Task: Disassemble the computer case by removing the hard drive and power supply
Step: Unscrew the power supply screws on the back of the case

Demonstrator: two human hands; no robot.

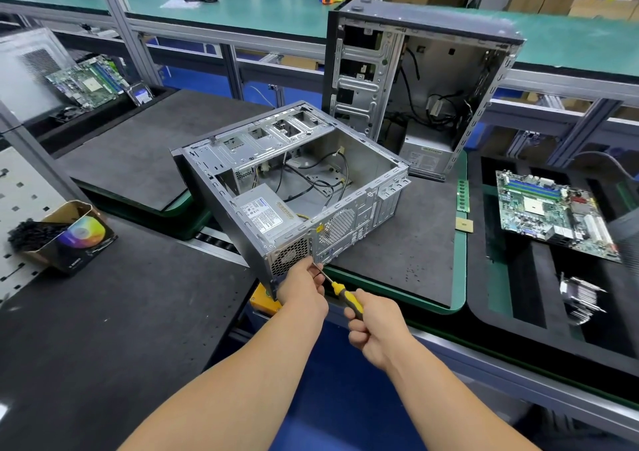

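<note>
Dark foam mats cover the table in this assembly hall, with green conveyor lanes running across the top of the frame. At centre lies the computer case, open side up and tipped toward me on its near corner. Its power supply sits inside at the lower left corner of the case, its fan grille facing me, with loose cables trailing behind it. I cannot make out a hard drive in the bays.

My left hand is curled against the case's rear panel beside the grille, steadying it and guiding the tool's shaft. My right hand is wrapped tight around the yellow-and-black handle of the screwdriver, whose tip meets the rear panel just right of the grille.

I judge this to be the step of undoing the power supply's rear screws. Next I need to keep the tip seated and square while turning, then catch the freed screw.

Behind stands a second case, upright. A motherboard lies at right, another at upper left.
</note>
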